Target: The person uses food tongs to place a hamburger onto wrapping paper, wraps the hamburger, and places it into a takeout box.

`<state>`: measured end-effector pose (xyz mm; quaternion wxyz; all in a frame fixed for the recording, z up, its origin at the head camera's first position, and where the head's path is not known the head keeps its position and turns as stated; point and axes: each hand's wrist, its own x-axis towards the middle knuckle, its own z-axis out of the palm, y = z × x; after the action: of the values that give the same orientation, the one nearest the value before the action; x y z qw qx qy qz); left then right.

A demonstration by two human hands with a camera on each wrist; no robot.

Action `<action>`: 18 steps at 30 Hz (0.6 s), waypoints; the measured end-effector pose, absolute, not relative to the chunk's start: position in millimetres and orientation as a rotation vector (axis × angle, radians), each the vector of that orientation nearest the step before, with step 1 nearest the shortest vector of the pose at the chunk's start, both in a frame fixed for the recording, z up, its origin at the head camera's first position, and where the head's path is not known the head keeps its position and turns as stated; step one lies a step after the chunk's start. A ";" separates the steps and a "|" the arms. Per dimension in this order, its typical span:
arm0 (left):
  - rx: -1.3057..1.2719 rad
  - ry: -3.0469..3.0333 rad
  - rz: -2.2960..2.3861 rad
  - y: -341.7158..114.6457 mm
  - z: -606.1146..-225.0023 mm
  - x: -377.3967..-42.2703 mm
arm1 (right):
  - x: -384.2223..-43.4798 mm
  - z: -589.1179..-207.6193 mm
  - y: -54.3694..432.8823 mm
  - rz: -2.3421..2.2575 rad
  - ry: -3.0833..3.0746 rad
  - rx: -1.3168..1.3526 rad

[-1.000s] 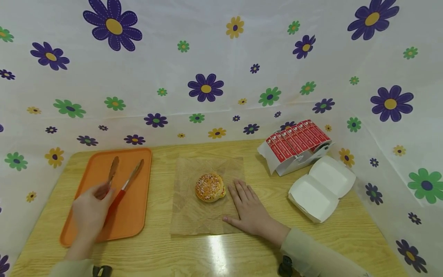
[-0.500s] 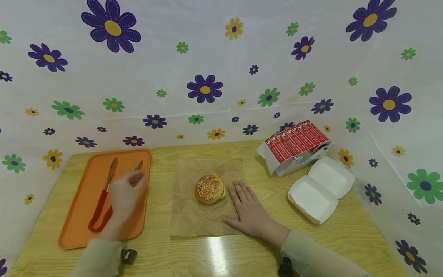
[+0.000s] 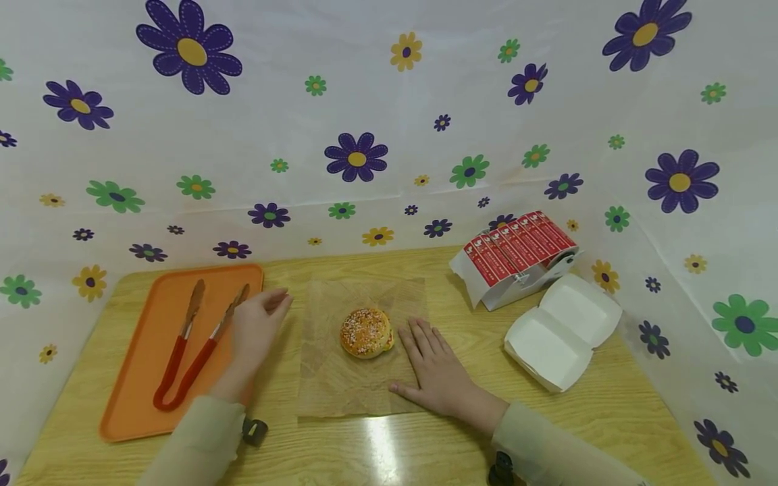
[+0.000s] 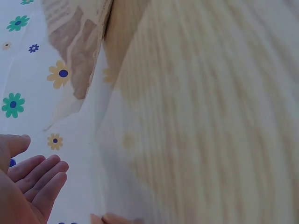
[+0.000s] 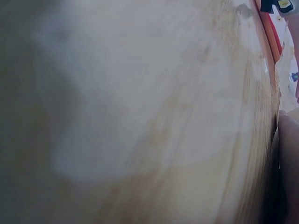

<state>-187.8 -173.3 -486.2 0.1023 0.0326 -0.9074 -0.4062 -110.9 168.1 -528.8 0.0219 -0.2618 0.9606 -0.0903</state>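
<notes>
A seeded burger (image 3: 366, 333) sits on a square of brown wrapping paper (image 3: 328, 391) in the middle of the table. My right hand (image 3: 434, 374) lies flat on the paper's right edge, fingers spread, close beside the burger. Between the orange tray and the paper, my left hand (image 3: 258, 327) is raised with nothing in it; in the left wrist view its fingers (image 4: 44, 179) are loosely bent, the thumb apart. Red-handled tongs (image 3: 182, 368) lie on the orange tray (image 3: 136, 391), left of that hand.
At the back right stands a white box of red-labelled packets (image 3: 516, 253). In front of it lies an opened white clamshell container (image 3: 550, 347). A flower-patterned cloth (image 3: 358, 88) rises behind the wooden table (image 3: 340, 452).
My left hand has let go of the tongs, leaving them on the tray, and moved right toward the paper. The right hand has stayed in place.
</notes>
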 end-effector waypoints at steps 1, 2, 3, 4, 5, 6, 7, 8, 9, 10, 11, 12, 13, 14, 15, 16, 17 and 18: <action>0.098 -2.691 -1.199 -171.6 -486.9 -189.4 | -111.0 -528.7 168.1 -0.276 2.966 -0.799; 0.096 -2.701 -1.202 -169.9 -488.2 -191.1 | -111.2 -529.1 168.2 -0.275 2.956 -0.790; 0.097 -2.711 -1.206 -168.2 -489.5 -192.6 | -111.4 -529.6 168.4 -0.280 2.949 -0.784; 0.103 -2.718 -1.213 -167.0 -491.0 -193.7 | -111.5 -530.0 168.1 -0.281 2.944 -0.780; 0.107 -2.725 -1.215 -165.6 -492.6 -195.0 | -111.5 -530.2 167.9 -0.280 2.939 -0.777; 0.107 -2.730 -1.220 -164.4 -494.6 -196.2 | -111.5 -530.4 167.7 -0.283 2.939 -0.779; 0.111 -2.733 -1.222 -163.2 -496.4 -197.5 | -111.5 -530.7 167.6 -0.281 2.941 -0.781; 0.109 -2.733 -1.231 -161.7 -497.9 -198.7 | -111.2 -530.7 167.4 -0.280 2.946 -0.786; 0.113 -2.736 -1.235 -160.1 -499.1 -200.0 | -111.1 -530.8 167.4 -0.280 2.953 -0.792; 0.113 -2.739 -1.238 -158.6 -500.0 -201.2 | -111.0 -530.8 167.3 -0.275 2.956 -0.791; 0.108 -2.740 -1.238 -157.1 -500.7 -202.3 | -110.9 -530.7 167.2 -0.269 2.958 -0.789; 0.106 -2.741 -1.247 -155.7 -501.2 -203.3 | -110.9 -530.7 167.1 -0.267 2.961 -0.788; 0.108 -2.747 -1.255 -154.1 -501.2 -204.2 | -110.9 -530.5 167.1 -0.262 2.961 -0.783; 0.109 -2.756 -1.264 -152.5 -501.2 -204.8 | -110.8 -530.5 167.0 -0.261 2.965 -0.783; 0.113 -2.765 -1.278 -151.1 -501.2 -205.2 | -110.8 -530.4 166.9 -0.257 2.965 -0.779; 0.115 -2.776 -1.290 -150.0 -501.1 -205.5 | -110.9 -529.8 166.6 -0.249 2.962 -0.772; 0.117 -2.785 -1.302 -148.9 -501.1 -205.6 | -111.0 -529.2 166.2 -0.243 2.959 -0.768; 0.120 -2.795 -1.308 -148.0 -501.0 -205.6 | -111.1 -528.8 165.8 -0.236 2.956 -0.765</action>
<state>-205.6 -148.0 -501.0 0.0269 0.0390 -0.9047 -0.4234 -111.1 165.8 -528.8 0.0392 -0.2497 0.9644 -0.0771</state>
